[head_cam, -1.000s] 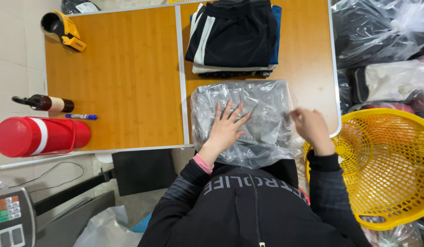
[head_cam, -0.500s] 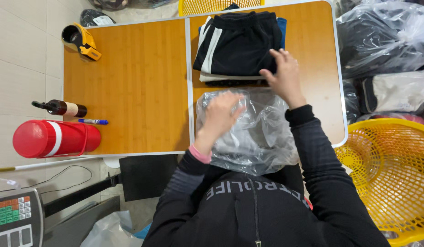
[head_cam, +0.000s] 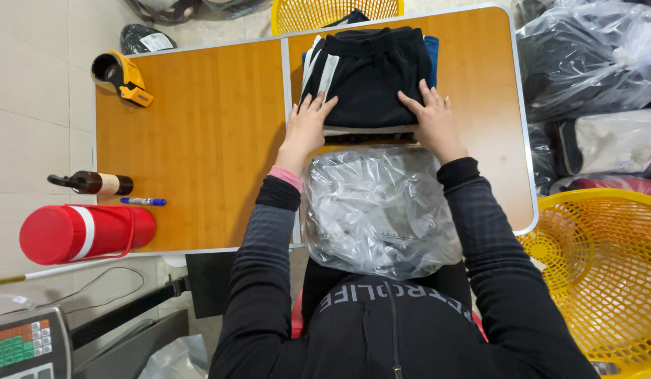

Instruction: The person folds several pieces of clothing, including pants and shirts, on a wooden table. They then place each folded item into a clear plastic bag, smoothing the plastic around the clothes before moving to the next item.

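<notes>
Left hand [head_cam: 308, 126] and right hand [head_cam: 432, 121] lie flat, fingers spread, on the near edge of the folded black fabric garment stack [head_cam: 367, 77], gripping nothing. The crumpled clear plastic bag [head_cam: 378, 207] lies just nearer the person than the stack. Judged step: taking up the top garment; lifting calls for a grip at both sides.

Left of your fingers [head_cam: 313, 112] the orange wooden bench [head_cam: 206, 140] lies open up to the yellow tape dispenser [head_cam: 122, 77]; behind them, the crinkled clear plastic bag [head_cam: 378, 207] blocks withdrawal.
</notes>
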